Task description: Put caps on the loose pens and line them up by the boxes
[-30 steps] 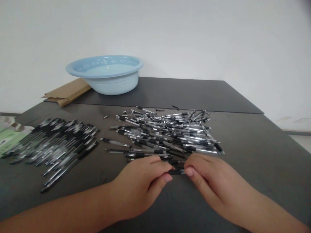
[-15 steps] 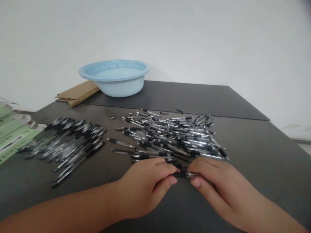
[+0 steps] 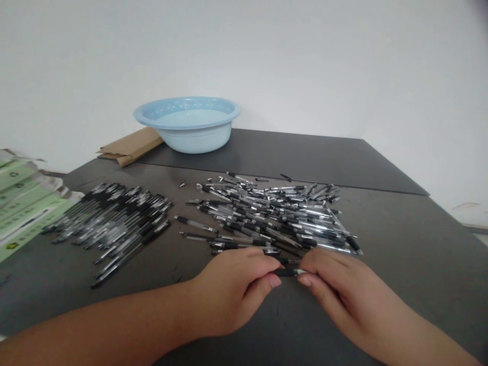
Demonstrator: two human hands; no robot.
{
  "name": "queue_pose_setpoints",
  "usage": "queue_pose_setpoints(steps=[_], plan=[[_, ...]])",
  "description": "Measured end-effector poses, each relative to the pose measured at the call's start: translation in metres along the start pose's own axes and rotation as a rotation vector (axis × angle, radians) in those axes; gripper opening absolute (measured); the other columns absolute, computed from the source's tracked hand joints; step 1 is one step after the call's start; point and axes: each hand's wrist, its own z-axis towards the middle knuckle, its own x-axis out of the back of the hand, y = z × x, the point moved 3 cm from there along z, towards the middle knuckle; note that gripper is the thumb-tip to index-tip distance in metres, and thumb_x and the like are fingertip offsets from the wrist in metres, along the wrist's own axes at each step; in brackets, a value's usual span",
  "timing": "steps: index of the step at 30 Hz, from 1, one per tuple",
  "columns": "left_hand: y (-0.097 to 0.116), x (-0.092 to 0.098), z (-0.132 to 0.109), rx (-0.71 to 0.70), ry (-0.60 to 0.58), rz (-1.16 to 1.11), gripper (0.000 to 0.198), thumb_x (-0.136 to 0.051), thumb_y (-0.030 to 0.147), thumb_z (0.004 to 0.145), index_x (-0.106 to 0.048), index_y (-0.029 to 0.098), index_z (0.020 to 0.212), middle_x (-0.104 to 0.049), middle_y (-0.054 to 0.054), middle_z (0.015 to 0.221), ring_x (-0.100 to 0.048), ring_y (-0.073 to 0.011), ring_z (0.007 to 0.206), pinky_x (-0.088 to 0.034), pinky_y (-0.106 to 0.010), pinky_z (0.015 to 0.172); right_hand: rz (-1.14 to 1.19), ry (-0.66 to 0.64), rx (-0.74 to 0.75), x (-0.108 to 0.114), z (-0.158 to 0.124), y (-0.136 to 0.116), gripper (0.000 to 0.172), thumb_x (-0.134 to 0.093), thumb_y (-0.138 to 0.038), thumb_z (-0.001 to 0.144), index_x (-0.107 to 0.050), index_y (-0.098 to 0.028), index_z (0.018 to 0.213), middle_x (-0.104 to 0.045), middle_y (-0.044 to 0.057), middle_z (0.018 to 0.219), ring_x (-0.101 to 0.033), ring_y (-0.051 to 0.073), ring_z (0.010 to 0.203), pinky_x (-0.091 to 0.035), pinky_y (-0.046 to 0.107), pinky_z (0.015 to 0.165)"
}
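Near the table's front, a pen with a black grip [image 3: 285, 273] lies level between my two hands. My left hand [image 3: 238, 290] pinches its left part with thumb and fingers. At its silvery tip end, my right hand [image 3: 339, 290] is closed, thumb below and fingers above. Just beyond my hands spreads a loose heap of black and clear pens [image 3: 267, 213], pointing various ways. To the left, many pens [image 3: 118, 213] lie side by side in a slanted row.
A light blue basin [image 3: 194, 137] stands at the back left, beside a flat brown paper bag [image 3: 131, 146]. Green printed packages [image 3: 30, 203] are at the left edge. Small pen parts [image 3: 182, 184] lie behind the pens. The dark table [image 3: 396, 223] meets a white wall.
The view has shifted slightly, so the basin and pens appear further right. Both hands keep hold of the pen, and my right thumb is a little closer to its tip.
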Motion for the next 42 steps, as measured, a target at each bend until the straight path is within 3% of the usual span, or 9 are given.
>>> queue_pose_setpoints(steps=[3,9,15,23,26,29,37,40,42], plan=[[0.0,0.002,0.001,0.001,-0.015,0.016,0.027,-0.048,0.031,0.108,-0.069,0.021,0.121,-0.075,-0.006,0.106,-0.069,-0.0201,0.098,-0.054,-0.032,0.088,-0.005,-0.023,-0.002,0.0,0.001,-0.002,0.022,-0.048,-0.026,0.109,-0.065,-0.024,0.095,-0.071,0.001,0.086,-0.07,0.017,0.08,-0.055,0.029,0.069],[0.001,0.004,0.002,0.011,-0.045,0.027,0.025,-0.046,0.031,0.108,-0.069,0.021,0.115,-0.073,-0.004,0.101,-0.069,-0.0191,0.096,-0.052,-0.03,0.084,-0.008,0.034,0.031,0.002,-0.003,0.002,0.017,-0.053,-0.024,0.107,-0.065,-0.027,0.119,-0.076,0.005,0.11,-0.074,0.02,0.098,-0.062,0.031,0.084],[0.006,0.004,0.0,-0.037,-0.098,0.149,0.023,-0.045,0.03,0.108,-0.065,0.02,0.102,-0.071,-0.004,0.094,-0.067,-0.019,0.084,-0.051,-0.029,0.075,-0.038,0.057,0.153,0.005,-0.003,-0.005,0.017,-0.054,-0.019,0.104,-0.069,-0.026,0.11,-0.077,0.005,0.105,-0.076,0.019,0.094,-0.063,0.029,0.082],[0.019,0.004,-0.003,0.0,-0.106,0.356,0.028,-0.044,0.033,0.109,-0.063,0.02,0.125,-0.076,-0.007,0.101,-0.073,-0.0246,0.088,-0.056,-0.035,0.076,0.06,0.084,0.023,-0.006,-0.007,0.003,0.01,-0.058,-0.028,0.105,-0.066,-0.029,0.111,-0.076,0.001,0.098,-0.075,0.018,0.087,-0.062,0.029,0.076],[0.028,0.012,-0.024,0.1,0.028,0.395,0.035,-0.045,0.031,0.108,-0.055,0.023,0.142,-0.078,-0.006,0.111,-0.075,-0.0256,0.095,-0.057,-0.039,0.083,0.121,0.12,-0.028,-0.01,-0.013,0.009,0.041,-0.073,-0.038,0.097,-0.056,-0.031,0.134,-0.074,0.002,0.105,-0.074,0.018,0.085,-0.064,0.029,0.07],[0.025,0.026,-0.059,0.299,0.199,0.42,0.03,-0.045,0.031,0.108,-0.061,0.027,0.133,-0.077,-0.004,0.119,-0.073,-0.0246,0.105,-0.055,-0.04,0.093,0.1,0.108,-0.061,-0.014,-0.016,0.012,0.069,-0.074,-0.042,0.095,-0.039,-0.03,0.152,-0.07,0.006,0.116,-0.072,0.021,0.091,-0.065,0.033,0.072],[-0.024,0.053,-0.137,0.848,0.347,0.521,0.026,-0.041,0.04,0.107,-0.059,0.022,0.102,-0.072,-0.004,0.089,-0.071,-0.0249,0.081,-0.045,-0.034,0.068,-0.044,0.041,-0.105,-0.016,-0.002,0.006,0.032,-0.052,-0.039,0.108,-0.059,-0.024,0.135,-0.071,0.008,0.105,-0.071,0.023,0.092,-0.061,0.041,0.083],[-0.028,0.051,-0.136,0.853,0.343,0.49,0.041,-0.042,0.051,0.106,-0.048,0.023,0.077,-0.06,0.001,0.066,-0.061,-0.0199,0.063,-0.035,-0.031,0.059,-0.069,0.06,-0.102,-0.016,0.003,0.01,0.029,-0.052,-0.038,0.107,-0.064,-0.024,0.13,-0.071,0.009,0.108,-0.071,0.024,0.095,-0.059,0.042,0.086],[-0.021,0.046,-0.12,0.723,0.324,0.47,0.046,-0.043,0.05,0.105,-0.043,0.022,0.069,-0.056,0.001,0.062,-0.058,-0.0176,0.06,-0.034,-0.03,0.058,-0.078,0.103,-0.087,-0.013,0.004,0.019,0.027,-0.051,-0.032,0.106,-0.065,-0.024,0.127,-0.072,0.009,0.112,-0.071,0.025,0.099,-0.057,0.042,0.089]])
